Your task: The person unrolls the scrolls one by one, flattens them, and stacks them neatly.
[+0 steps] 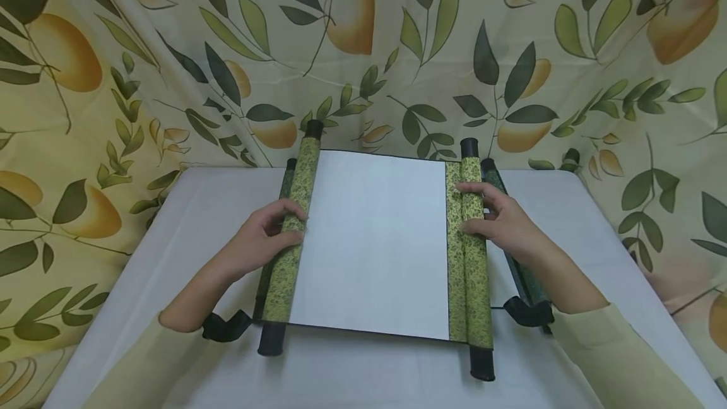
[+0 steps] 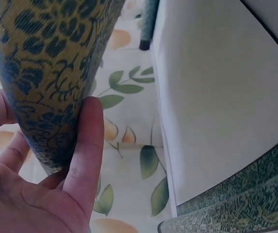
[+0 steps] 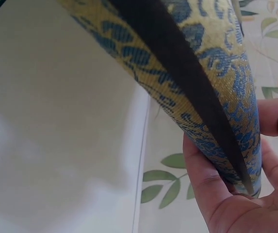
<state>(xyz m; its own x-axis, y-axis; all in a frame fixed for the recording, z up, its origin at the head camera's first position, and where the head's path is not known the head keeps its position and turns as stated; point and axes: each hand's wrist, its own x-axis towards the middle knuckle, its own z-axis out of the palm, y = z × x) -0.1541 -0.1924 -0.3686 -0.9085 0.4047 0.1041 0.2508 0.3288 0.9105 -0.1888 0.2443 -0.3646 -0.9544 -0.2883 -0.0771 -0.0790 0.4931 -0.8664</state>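
A hanging scroll (image 1: 379, 238) with a white sheet and yellow-green patterned borders is held partly unrolled over the table. My left hand (image 1: 262, 235) grips its left roller (image 1: 300, 207), thumb and fingers around the middle. The right roller (image 1: 477, 270) is in the grip of my right hand (image 1: 507, 223), thumb on the near side of the fingers. In the left wrist view the roll (image 2: 56, 63) has a blue floral pattern on gold. A dark strip (image 3: 192, 87) runs along the right roll in the right wrist view. Black knobs cap the roller ends.
Behind the held scroll, a darker green scroll shows its right roller (image 1: 525, 276) and a sliver of its left one (image 1: 287, 175). Its patterned border (image 2: 245, 194) appears in the left wrist view. A white-covered table (image 1: 199, 207) stands against a fruit-and-leaf patterned cloth (image 1: 420, 81).
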